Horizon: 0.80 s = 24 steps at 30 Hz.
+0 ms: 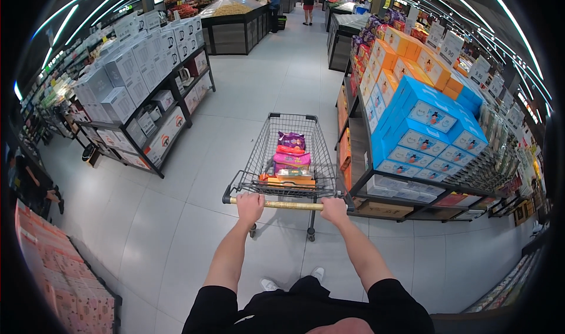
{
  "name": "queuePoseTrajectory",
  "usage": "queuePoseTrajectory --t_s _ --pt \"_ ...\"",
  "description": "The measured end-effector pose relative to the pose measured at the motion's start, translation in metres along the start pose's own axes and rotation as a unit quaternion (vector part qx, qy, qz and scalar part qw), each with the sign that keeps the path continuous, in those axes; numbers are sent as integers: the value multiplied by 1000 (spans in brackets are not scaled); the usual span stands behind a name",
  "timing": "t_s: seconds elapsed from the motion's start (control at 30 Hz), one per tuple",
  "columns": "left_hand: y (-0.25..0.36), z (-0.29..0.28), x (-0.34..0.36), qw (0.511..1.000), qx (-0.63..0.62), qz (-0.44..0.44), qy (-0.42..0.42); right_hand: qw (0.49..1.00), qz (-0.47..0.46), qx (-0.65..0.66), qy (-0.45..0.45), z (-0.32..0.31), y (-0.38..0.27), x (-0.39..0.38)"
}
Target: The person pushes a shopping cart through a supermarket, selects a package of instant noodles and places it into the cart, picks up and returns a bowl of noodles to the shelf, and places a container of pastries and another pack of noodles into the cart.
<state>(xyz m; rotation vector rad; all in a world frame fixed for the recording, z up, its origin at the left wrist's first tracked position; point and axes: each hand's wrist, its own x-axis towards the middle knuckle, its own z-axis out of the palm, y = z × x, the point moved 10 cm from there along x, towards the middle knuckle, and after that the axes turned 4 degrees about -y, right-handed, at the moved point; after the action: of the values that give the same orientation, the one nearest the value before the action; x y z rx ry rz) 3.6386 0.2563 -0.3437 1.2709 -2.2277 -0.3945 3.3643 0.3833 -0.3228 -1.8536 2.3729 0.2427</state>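
Observation:
In front of me stands a wire shopping cart (256, 157) with a yellowish handlebar (286, 204). Near the bar's left end, my left hand (250, 207) is wrapped round it. Toward the other end, my right hand (335, 209) grips the same bar. Inside the basket lie a purple bag (292, 140) at the far end, a pink and purple package (291, 160) nearer me, and an orange box (288, 182) closest to the handle. A small pale package (294, 173) rests by the orange box. My fingers' undersides are hidden.
Stacked blue boxes (421, 128) and orange boxes (412, 57) fill a shelf close on the right. A shelf of white boxes (138, 63) stands on the left. Pink boxes (67, 269) are at lower left. The tiled aisle (271, 81) runs ahead toward produce stands (235, 34) and two people.

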Motion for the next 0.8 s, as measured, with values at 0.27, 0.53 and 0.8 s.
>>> queuePoseTrajectory --t_s 0.27,0.53,0.8 --pt "7 25 24 968 60 89 -228 997 59 3 -43 -6 13 6" --pt "-38 72 56 862 153 81 -477 996 43 25 -76 -3 22 35" --pt "-20 84 125 883 164 31 -439 986 31 57 -155 -11 61 103"
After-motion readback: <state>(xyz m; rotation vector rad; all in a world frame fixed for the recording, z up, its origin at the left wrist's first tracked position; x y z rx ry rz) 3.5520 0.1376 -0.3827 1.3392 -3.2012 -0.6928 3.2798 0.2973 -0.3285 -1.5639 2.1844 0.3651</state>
